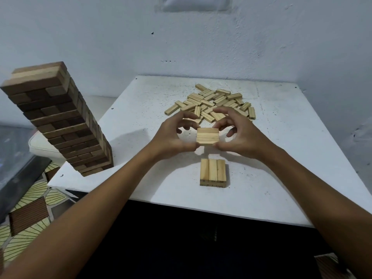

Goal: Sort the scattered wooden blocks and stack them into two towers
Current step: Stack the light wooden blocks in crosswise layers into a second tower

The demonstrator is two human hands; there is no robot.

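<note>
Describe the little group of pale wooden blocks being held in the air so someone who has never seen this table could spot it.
Start at the white square table, then find the two hands over its middle. The left hand and right hand pinch a flat square of pale wooden blocks between them. Unlike the base layer of three pale blocks nearer the front edge, it is in the air with its grain running crosswise.

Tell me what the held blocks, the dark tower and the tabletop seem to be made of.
Held blocks: pale bare wood, grain lines visible, probably pine. Dark tower: wood too, brown tones, perhaps stained. Tabletop: white painted or laminated board, matte, speckled with scuffs; its core is unclear.
</note>
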